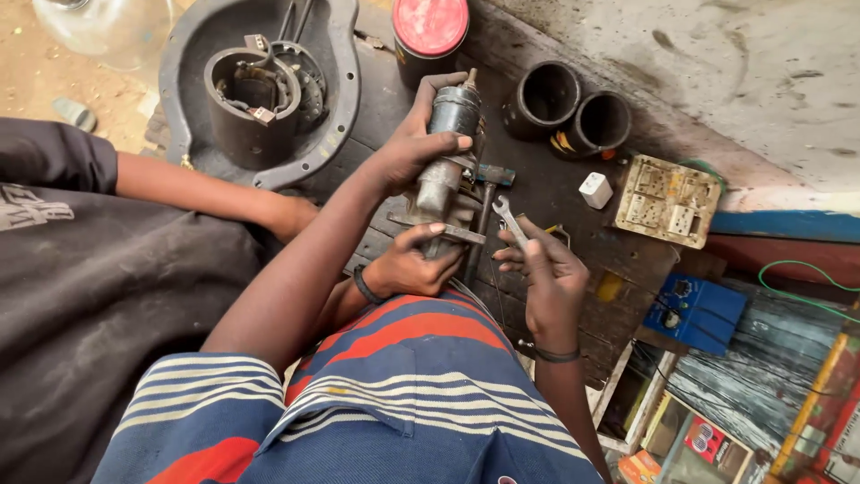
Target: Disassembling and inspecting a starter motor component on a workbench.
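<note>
The left hand (421, 148) is clamped round the upper end of a grey, grimy cylindrical motor body (445, 148), thumb laid across its front and fingers curled behind, so the part stands nearly upright above the dark, stained wooden tabletop (555, 202). The right hand (546, 278), a dark band at its wrist, is closed on the shank of a small steel open-ended spanner (509, 220), whose jaw end points up and left, just beside the motor's lower half but not touching it. Between the two, a third hand with a black wristband (408, 264) grips the foot of the motor, its thumb pressed on a flat metal bracket (461, 235) there; its forearm slips under the left arm and I cannot tell whose it is. Behind the motor lies a hammer with a bluish head (493, 174), its handle running down towards the striped shirt. Further up the tabletop stands a black can with a red lid (430, 31), and to its right two short black tubes (573, 108) sit side by side. Right of the spanner are a small white cube (596, 190) and a cream switch plate (667, 199), with a blue box (694, 309) below. At the far left a round grey metal housing (336, 81) holds a black cylinder, near the bare arm of a person in a dark shirt (90, 296).
</note>
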